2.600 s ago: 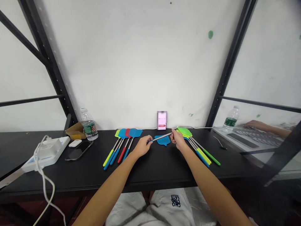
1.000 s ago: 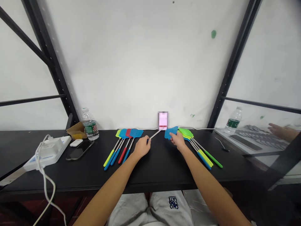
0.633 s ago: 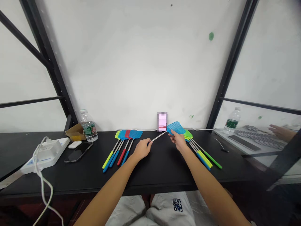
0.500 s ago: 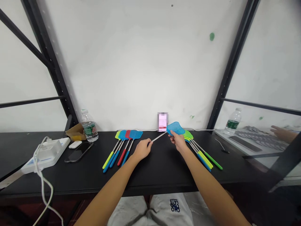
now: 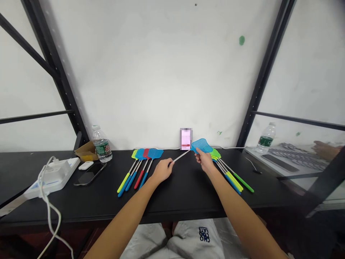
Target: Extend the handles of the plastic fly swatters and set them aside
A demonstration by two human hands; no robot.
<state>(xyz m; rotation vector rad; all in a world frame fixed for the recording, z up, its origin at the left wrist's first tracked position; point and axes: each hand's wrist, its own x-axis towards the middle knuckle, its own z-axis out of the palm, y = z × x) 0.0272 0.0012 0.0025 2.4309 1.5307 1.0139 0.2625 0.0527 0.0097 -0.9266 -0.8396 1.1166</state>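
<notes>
Two hands on one blue swatter (image 5: 202, 145) in the head view: left hand (image 5: 164, 169) curled around the grip end, exact finger placement hidden; right hand (image 5: 205, 160) pinching the near edge of the mesh head, thumb on top. Held above the black table (image 5: 183, 194), between a left row of swatters (image 5: 155, 153) and a right fan of swatters (image 5: 234, 180), head overlapping the fan in view; impossible to tell whether touching.

Probably light, with a thin, fairly stiff rod and a soft, bendy plastic head; unlikely to break, but perhaps apt to bend if levered. Best taken by the handle, with a second pinch near the neck; bare rod likely slippery.

Farther left, clear liquid in an upright, capped water bottle (image 5: 101, 144); just beside it, an open cardboard box (image 5: 86, 151), contents hidden; nearby, a small white case (image 5: 86, 165), seemingly closed. Toward the right, another capped bottle (image 5: 266, 138), fill level unclear.
</notes>
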